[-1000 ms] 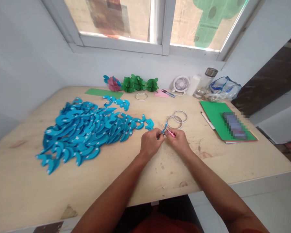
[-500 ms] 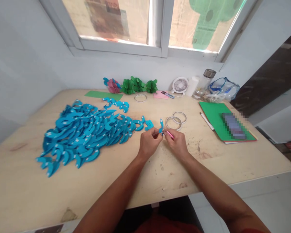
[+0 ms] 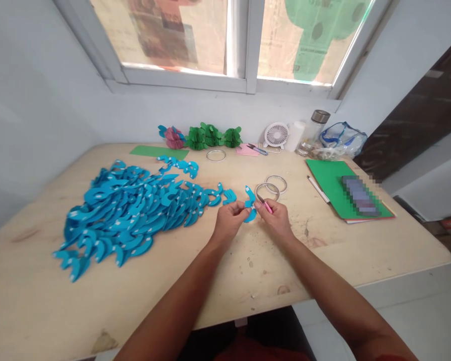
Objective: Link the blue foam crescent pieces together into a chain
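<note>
My left hand [image 3: 229, 219] pinches the left side of a curved blue paper piece [image 3: 250, 215] with small white patches. Closed around a pink pen-like tool [image 3: 266, 204], my right hand [image 3: 276, 220] has its fingertips at the right side of the same piece. The tool's dark tip points up and left. Just beyond my left hand lies a small blue folded piece [image 3: 229, 195]. Two tape rings [image 3: 267, 192] overlap behind my right hand. On the left spreads a large pile of blue curved paper pieces [image 3: 135, 200].
Along the wall stand green paper shapes [image 3: 211, 136], a pink and blue one [image 3: 173, 138], a small fan [image 3: 276, 135] and a glass bottle [image 3: 315, 131]. Right, a phone [image 3: 361, 194] lies on a green folder [image 3: 323, 175], beside a white pen [image 3: 318, 189].
The blue piece between my hands now shows more of its curved lower part below my fingertips. The pink tool has tilted, its tip now up and left. The view has shifted slightly.
</note>
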The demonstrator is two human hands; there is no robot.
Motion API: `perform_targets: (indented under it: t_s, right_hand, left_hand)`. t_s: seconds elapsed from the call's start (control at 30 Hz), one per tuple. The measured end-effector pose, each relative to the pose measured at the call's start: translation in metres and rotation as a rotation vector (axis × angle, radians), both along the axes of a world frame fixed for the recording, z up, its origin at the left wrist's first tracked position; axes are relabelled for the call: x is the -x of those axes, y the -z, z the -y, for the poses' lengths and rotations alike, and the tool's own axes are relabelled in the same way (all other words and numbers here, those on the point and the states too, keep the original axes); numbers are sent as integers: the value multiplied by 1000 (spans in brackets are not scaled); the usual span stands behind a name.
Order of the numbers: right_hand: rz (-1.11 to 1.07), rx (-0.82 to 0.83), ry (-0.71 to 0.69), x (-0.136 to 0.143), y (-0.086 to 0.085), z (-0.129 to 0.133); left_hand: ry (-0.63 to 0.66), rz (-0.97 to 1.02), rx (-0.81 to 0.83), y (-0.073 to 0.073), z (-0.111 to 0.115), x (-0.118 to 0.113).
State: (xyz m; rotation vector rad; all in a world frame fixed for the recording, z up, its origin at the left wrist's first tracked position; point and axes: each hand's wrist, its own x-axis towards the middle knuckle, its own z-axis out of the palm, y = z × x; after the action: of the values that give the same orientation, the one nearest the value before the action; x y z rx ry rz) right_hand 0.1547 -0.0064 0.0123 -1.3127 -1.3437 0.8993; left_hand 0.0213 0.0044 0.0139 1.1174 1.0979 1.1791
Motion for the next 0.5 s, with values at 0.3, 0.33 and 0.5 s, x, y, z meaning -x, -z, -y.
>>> perform_targets:
  t_s: [0.3, 0.33, 0.5]
  right_hand:
    - [-22, 11, -5, 0, 8, -4]
    - [-33, 11, -11, 0, 8, -4]
    - [-148, 59, -48, -2, 5, -4]
  left_hand:
    - [111, 86, 49, 0, 4, -3]
    - [117, 91, 52, 0, 4, -3]
    - [112, 121, 55, -2, 5, -3]
